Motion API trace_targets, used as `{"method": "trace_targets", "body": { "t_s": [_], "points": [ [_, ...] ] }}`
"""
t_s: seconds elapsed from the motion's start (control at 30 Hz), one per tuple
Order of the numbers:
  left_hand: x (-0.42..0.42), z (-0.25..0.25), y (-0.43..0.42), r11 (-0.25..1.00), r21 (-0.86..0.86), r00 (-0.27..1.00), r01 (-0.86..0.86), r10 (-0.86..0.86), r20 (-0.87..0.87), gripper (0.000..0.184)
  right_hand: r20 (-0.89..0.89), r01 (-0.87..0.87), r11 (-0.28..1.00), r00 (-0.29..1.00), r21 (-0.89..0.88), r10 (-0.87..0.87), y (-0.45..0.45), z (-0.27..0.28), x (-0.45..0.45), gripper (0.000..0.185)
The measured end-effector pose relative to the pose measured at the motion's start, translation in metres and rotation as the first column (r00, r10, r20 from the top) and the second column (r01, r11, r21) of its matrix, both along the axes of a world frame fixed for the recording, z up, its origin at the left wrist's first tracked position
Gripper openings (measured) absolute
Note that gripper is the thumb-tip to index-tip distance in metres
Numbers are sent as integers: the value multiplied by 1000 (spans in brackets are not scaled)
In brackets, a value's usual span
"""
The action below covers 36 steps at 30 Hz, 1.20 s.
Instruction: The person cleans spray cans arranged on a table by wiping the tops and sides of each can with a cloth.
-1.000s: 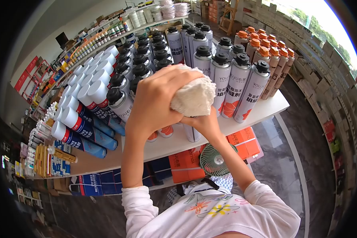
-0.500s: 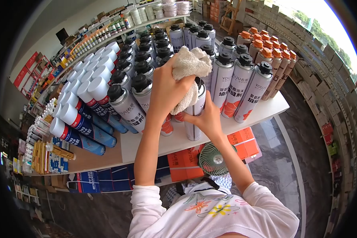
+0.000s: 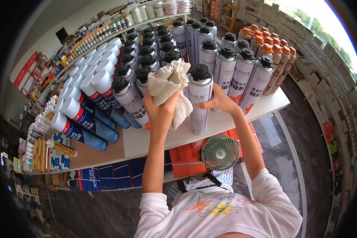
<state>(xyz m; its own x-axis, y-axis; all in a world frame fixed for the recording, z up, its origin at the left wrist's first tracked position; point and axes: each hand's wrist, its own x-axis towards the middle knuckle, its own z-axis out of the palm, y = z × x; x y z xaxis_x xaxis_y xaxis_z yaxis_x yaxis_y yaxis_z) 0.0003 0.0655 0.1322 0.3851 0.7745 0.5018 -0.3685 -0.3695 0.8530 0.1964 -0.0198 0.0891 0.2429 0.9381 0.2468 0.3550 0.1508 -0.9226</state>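
My left hand (image 3: 160, 109) is closed around a crumpled cream cloth (image 3: 171, 85), whose folds stick up above the fingers and hang to the right. Just right of the cloth, a grey-white can with a black cap (image 3: 199, 107) stands upright near the table's front edge. My right hand (image 3: 222, 98) curves round the right side of this can, thumb across its front, with the fingers partly hidden behind it. More black-capped cans (image 3: 242, 73) stand behind and to the right, and another one (image 3: 131, 101) leans in view left of the cloth.
White-capped blue cans (image 3: 87, 115) fill the table's left part; orange-capped cans (image 3: 279, 67) stand at the right. Tubes (image 3: 41, 133) lie farther left. Below the white table edge (image 3: 178, 142) are a green fan (image 3: 220, 152), orange boxes (image 3: 184, 162) and blue boxes (image 3: 119, 174).
My left hand and the cloth have moved down and left, off the can's top, uncovering its black cap. My right hand has shifted slightly right and up beside the can.
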Motion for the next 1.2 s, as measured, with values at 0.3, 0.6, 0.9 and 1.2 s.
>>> {"method": "trace_targets", "body": {
  "t_s": [0.3,0.6,0.9,1.2],
  "points": [
    [-11,5,5,948,272,986,-168,160,49,46,3,-68,997,998,-47,68,1,-8,5,87],
    [4,16,10,922,355,987,-153,157,19,44,53,221,929,967,297,-247,-11,-8,-43,83],
    [19,4,-19,646,754,930,-122,339,-140,63,-103,556,746,821,366,-562,12,-30,-79,72],
    [-1,2,-26,596,802,962,45,190,-195,55,-411,425,814,875,396,-257,11,-35,-72,54]
  ]
}}
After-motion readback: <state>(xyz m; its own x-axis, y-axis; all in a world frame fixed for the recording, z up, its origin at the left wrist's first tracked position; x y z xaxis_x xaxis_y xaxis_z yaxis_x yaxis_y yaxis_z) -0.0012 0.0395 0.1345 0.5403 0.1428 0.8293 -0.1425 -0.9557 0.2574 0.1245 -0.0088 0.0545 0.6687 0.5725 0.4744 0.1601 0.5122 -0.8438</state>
